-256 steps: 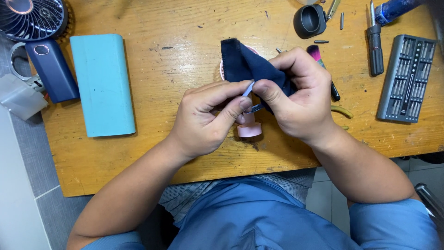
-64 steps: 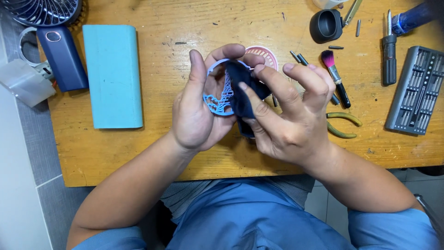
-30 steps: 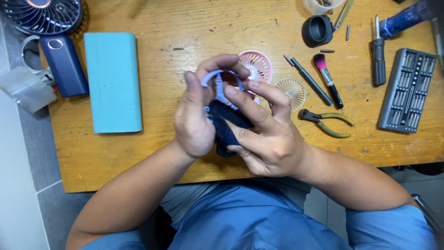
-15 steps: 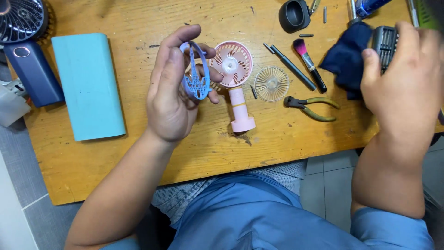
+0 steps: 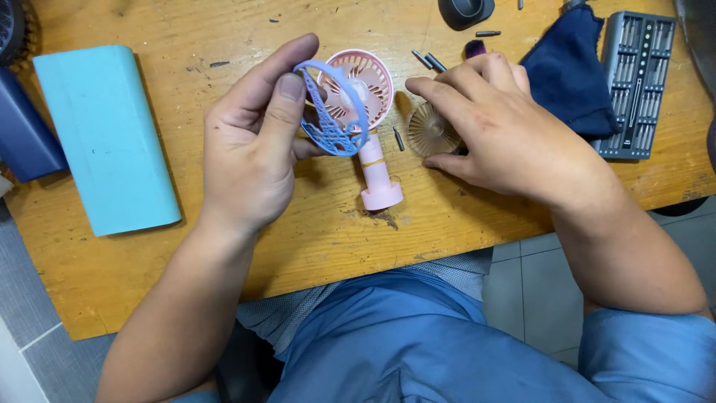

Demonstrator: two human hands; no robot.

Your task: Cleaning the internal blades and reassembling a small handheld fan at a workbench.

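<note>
a worn wooden table [image 5: 224, 246] with scratches and dark specks fills the view, its near edge over a grey tiled floor [image 5: 30, 328] and the person's blue-clad lap.

the left hand [image 5: 250, 153] is raised above the table and closed around a blue fan grille [image 5: 332, 112], a round openwork ring. the thumb presses on the grille's near face and the forefinger curls over its top rim, so most of the ring stands clear to the right of the grip, tilted on edge. just behind it lies one small pink handheld fan [image 5: 365, 130], head toward the far side, handle pointing at the person, its base flat on the wood.

the right hand [image 5: 500, 127] rests low on the table, fingers half spread and bent, not closed on anything that shows. its fingertips touch one pale round disc with fine radial ribs [image 5: 432, 130], which lies just right of the pink fan. whether the disc is pinched or only touched cannot be told.

counted around them: one light blue rectangular case [image 5: 104, 138] at the left, plain with no label showing; one dark blue block [image 5: 26, 138] beside it at the table's edge; one dark blue cloth [image 5: 570, 71] crumpled at the far right; one grey tray of screwdriver bits [image 5: 638, 82] partly under the cloth; one black round cup [image 5: 466, 11] at the far edge; a few loose dark bits [image 5: 425, 60] lie between the cup and the fan.
</note>
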